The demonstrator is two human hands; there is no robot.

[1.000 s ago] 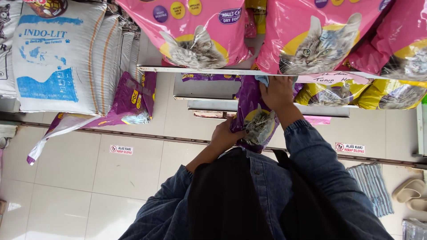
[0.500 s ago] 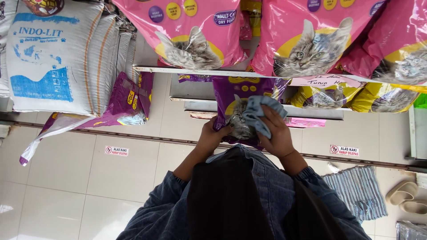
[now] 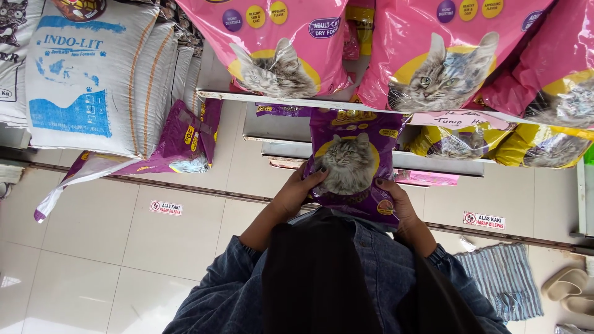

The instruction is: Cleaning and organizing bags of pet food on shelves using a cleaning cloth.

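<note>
Both hands grip the purple cat-food bag, left hand on one edge and right hand on the other, holding it upright in front of the lower shelf. It's off the shelf, clear of the big pink cat-food bags above, and not yet set down anywhere.

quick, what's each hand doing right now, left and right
Left hand: closed on the left edge of the purple cat food bag.
Right hand: closed on the same bag's lower right edge.
</note>
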